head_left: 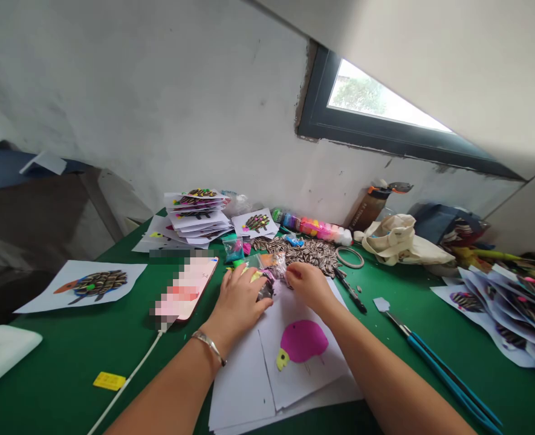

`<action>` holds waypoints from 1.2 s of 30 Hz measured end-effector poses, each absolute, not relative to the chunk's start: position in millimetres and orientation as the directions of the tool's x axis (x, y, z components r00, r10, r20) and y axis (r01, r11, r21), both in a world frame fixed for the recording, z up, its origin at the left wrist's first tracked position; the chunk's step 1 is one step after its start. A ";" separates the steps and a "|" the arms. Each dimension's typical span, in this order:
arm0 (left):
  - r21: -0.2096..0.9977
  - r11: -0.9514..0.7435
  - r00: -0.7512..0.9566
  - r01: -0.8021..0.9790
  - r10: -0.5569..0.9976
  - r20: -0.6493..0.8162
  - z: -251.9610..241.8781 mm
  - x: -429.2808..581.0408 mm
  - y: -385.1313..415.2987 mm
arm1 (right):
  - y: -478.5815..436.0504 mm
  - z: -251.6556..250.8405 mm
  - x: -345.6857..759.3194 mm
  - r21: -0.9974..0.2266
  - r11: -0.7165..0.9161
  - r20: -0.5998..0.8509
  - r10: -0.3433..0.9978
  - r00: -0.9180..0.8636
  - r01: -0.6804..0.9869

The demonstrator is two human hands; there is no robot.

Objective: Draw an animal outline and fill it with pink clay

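My left hand (242, 296), with a bracelet on its wrist, curls around a small plastic bag of dark clay (265, 289) between thumb and fingers. Across from it, the fingers of my right hand (307, 284) are pinched together at crumpled clear plastic (280, 264), seemingly the bag's upper part; the fingertips are partly hidden. Other small clay packets (251, 261) lie just beyond the left fingers. Below both hands rests a sheet of paper (294, 386) bearing a flat magenta clay bird shape (304, 341) with a yellow head and drawn legs.
Striped sunflower seeds (312, 254) are heaped behind my hands. Finished seed pictures are stacked left (197, 220) and right (516, 308). Around lie a phone (197, 290) on a cable, a black pen (351, 291), blue-handled tweezers (448, 374), a tape ring (349, 257) and clay tubs (315, 227).
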State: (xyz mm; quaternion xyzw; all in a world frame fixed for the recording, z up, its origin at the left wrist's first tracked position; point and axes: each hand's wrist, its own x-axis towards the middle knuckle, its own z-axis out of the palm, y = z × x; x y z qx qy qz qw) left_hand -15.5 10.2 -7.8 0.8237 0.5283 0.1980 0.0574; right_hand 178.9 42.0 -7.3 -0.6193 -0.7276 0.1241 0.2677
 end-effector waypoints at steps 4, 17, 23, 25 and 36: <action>0.276 -0.379 0.318 0.883 0.917 0.239 -10.2 -17.7 13.9 | 43.9 -6.0 182.6 -0.465 0.195 0.204 0.973 -0.110 0.864; 0.264 -0.387 0.315 0.883 0.908 0.276 -5.1 -16.3 10.2 | 67.1 19.8 156.5 -0.388 0.301 0.189 0.951 -0.244 0.871; 0.263 -0.374 0.302 0.889 0.912 0.278 -2.3 -12.4 6.8 | 102.2 19.9 120.0 -0.404 0.296 0.140 0.955 -0.261 0.865; 0.256 -0.371 0.307 0.893 0.916 0.258 -4.2 -12.1 6.4 | 112.3 15.1 111.1 -0.420 0.282 0.143 0.959 -0.244 0.862; 0.307 -0.370 0.266 0.877 0.905 0.333 -4.0 -9.5 5.3 | 125.8 -0.1 103.4 -0.628 0.313 0.251 0.948 -0.195 0.712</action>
